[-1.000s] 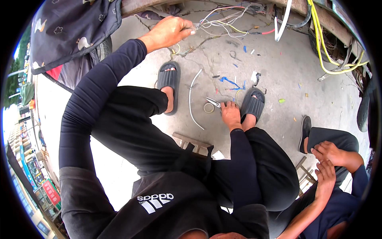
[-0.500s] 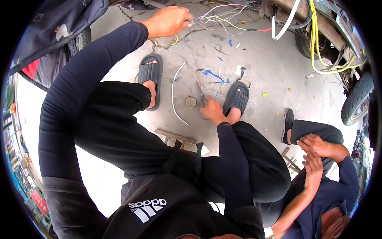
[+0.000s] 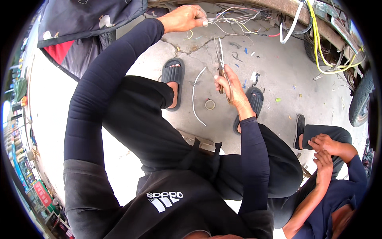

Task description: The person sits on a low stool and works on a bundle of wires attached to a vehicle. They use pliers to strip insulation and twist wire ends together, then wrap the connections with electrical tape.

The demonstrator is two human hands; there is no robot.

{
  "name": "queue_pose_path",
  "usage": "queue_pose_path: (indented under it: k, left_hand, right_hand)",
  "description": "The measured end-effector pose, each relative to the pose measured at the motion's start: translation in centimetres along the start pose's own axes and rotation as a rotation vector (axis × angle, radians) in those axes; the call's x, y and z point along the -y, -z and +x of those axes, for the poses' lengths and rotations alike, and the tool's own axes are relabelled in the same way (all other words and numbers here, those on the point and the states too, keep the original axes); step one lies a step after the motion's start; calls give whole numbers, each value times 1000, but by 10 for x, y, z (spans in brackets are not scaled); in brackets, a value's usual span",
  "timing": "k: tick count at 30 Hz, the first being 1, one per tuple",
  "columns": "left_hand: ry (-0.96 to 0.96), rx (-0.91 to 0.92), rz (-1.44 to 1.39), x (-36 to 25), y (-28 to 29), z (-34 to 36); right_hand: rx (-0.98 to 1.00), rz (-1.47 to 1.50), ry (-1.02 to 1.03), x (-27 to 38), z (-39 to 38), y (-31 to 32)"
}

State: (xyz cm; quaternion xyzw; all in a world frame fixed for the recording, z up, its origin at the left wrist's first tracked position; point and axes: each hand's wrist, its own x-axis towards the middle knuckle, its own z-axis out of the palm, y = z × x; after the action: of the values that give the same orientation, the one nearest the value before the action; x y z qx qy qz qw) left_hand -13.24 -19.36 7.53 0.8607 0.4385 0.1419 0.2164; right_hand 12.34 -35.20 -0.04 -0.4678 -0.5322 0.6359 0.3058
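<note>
The cracked concrete floor (image 3: 274, 75) was littered with wire offcuts and a tape roll (image 3: 209, 104). My left hand (image 3: 181, 18), grip clamped, pinched a bundle of coloured wires (image 3: 234, 18) at the far edge. My right hand (image 3: 230, 85), grip closed around the handles, raised scissors (image 3: 219, 53) with blades nearly together, pointing at the bundle. I judged that a misaimed cut could sever the wrong strand or nick my left fingers.

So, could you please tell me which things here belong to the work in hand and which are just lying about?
In use:
- left hand gripping the bundle of thin coloured wires
- right hand holding metal scissors

Lying about:
- small tape ring
- loose white cable length
- yellow cables
</note>
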Motion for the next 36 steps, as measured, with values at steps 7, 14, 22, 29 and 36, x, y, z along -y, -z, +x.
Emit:
queue_pose_path:
  k: [7,14,22,29,36]
  left_hand:
    - [226,86,-175,-6,14,12]
    - [328,180,-292,12,6,27]
    - [361,174,-531,27,13,35]
    - [371,162,-629,39,4,33]
    - [406,175,-726,39,3,37]
  right_hand:
    - [93,132,22,22,29,7]
    - [86,150,13,25,63,14]
    - [74,139,15,14,76,25]
    - [79,75,19,16,81,19]
    - [72,244,-18,22,93,16]
